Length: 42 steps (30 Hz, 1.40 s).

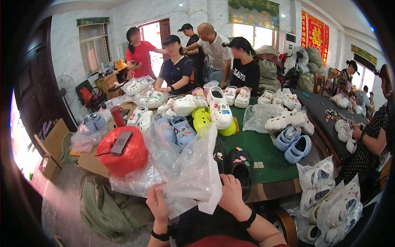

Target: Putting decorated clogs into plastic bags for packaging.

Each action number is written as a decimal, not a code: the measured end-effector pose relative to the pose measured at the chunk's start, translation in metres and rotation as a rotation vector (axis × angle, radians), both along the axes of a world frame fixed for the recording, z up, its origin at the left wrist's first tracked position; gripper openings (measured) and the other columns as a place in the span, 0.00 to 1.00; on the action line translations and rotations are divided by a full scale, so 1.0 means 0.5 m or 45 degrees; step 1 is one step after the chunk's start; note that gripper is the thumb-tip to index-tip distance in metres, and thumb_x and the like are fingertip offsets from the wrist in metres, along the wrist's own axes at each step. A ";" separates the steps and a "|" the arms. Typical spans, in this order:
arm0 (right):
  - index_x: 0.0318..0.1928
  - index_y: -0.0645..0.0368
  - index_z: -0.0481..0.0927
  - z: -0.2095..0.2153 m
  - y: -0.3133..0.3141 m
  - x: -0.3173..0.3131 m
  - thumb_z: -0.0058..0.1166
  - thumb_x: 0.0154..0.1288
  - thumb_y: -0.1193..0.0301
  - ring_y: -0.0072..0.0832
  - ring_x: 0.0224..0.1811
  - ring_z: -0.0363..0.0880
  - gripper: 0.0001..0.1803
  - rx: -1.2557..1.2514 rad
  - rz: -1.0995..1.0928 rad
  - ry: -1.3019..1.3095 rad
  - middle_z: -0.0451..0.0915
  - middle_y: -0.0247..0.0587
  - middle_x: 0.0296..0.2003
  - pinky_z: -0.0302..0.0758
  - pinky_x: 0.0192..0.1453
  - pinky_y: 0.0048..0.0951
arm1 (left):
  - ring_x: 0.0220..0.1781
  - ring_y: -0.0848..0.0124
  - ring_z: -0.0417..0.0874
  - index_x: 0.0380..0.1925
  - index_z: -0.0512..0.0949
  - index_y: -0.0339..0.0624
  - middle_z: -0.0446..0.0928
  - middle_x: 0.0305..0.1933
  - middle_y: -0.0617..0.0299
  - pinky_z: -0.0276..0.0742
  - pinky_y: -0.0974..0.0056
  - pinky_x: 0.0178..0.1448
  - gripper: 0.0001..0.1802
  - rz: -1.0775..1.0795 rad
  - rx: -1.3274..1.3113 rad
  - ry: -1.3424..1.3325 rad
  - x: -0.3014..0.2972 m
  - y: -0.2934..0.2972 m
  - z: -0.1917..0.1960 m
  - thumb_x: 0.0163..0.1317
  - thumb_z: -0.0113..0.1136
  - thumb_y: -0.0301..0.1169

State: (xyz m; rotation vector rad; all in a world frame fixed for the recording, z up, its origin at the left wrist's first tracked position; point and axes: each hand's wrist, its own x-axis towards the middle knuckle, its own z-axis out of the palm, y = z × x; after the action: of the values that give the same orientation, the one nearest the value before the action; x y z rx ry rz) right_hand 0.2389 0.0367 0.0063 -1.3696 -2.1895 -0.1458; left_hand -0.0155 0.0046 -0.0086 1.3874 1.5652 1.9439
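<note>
Green felt table (263,152) crowded with clogs in marble-walled room; clear plastic bag (193,173) gripped by both hands: left hand (157,203), right hand (231,193).

Plastic bag (193,173) before black clogs (234,164) on table (267,164), twine spool (122,156) left

Both forearms rise from below, left hand (157,202) and right hand (231,192) each closed in a grip.

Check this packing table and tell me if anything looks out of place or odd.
One thing stands out: a dark phone lies on top of the big red spool of twine, an unsteady perch. Otherwise, the left hand and right hand hold a clear plastic bag beside the black clogs.
</note>
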 end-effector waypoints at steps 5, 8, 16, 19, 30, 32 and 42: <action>0.49 0.53 0.78 0.002 -0.003 0.020 0.72 0.44 0.61 0.45 0.56 0.71 0.30 0.007 -0.030 0.050 0.73 0.45 0.53 0.76 0.53 0.43 | 0.44 0.73 0.82 0.46 0.80 0.31 0.86 0.42 0.56 0.74 0.68 0.54 0.12 -0.043 0.037 0.064 -0.001 0.000 0.007 0.73 0.48 0.25; 0.43 0.57 0.80 0.026 -0.001 0.056 0.75 0.44 0.53 0.40 0.49 0.74 0.29 -0.005 -0.027 0.047 0.74 0.40 0.49 0.81 0.44 0.38 | 0.48 0.70 0.84 0.46 0.80 0.31 0.87 0.45 0.52 0.74 0.67 0.58 0.12 -0.055 0.018 0.015 0.002 0.003 0.016 0.73 0.47 0.24; 0.35 0.54 0.80 0.078 -0.009 0.220 0.77 0.39 0.51 0.40 0.47 0.75 0.28 -0.022 -0.067 -0.006 0.77 0.36 0.42 0.78 0.45 0.41 | 0.48 0.73 0.81 0.46 0.79 0.31 0.86 0.48 0.50 0.72 0.68 0.58 0.12 -0.027 0.090 -0.058 0.005 0.000 0.014 0.74 0.46 0.25; 0.37 0.55 0.80 0.080 -0.020 0.279 0.77 0.37 0.55 0.41 0.49 0.75 0.28 -0.049 -0.133 -0.013 0.76 0.37 0.44 0.77 0.48 0.42 | 0.51 0.71 0.81 0.46 0.79 0.31 0.85 0.49 0.50 0.72 0.67 0.60 0.13 0.044 0.094 -0.079 0.004 0.002 0.029 0.75 0.45 0.26; 0.53 0.62 0.78 0.087 0.003 0.309 0.73 0.50 0.50 0.47 0.58 0.74 0.37 -0.017 -0.369 0.162 0.77 0.49 0.52 0.73 0.60 0.44 | 0.54 0.63 0.83 0.45 0.78 0.30 0.84 0.50 0.48 0.72 0.62 0.63 0.13 0.101 0.382 0.010 0.046 0.068 0.092 0.75 0.42 0.24; 0.53 0.63 0.77 0.080 0.018 0.312 0.72 0.52 0.48 0.47 0.58 0.75 0.38 -0.096 -0.454 0.163 0.78 0.50 0.52 0.74 0.60 0.43 | 0.53 0.63 0.84 0.44 0.78 0.30 0.84 0.50 0.48 0.73 0.62 0.62 0.13 0.109 0.385 0.025 0.049 0.078 0.105 0.75 0.42 0.24; 0.49 0.63 0.72 0.032 0.069 0.314 0.69 0.51 0.52 0.51 0.41 0.84 0.34 -0.197 -0.608 0.269 0.84 0.53 0.37 0.79 0.48 0.46 | 0.53 0.58 0.85 0.47 0.79 0.31 0.85 0.50 0.49 0.76 0.59 0.60 0.13 0.485 0.523 0.202 0.028 0.107 0.189 0.67 0.47 0.18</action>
State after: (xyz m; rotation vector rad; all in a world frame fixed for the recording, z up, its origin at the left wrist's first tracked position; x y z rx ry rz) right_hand 0.3960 0.0712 0.0222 -1.8851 -1.7003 -0.0036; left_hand -0.0015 0.0580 0.0857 1.5102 1.6634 2.5542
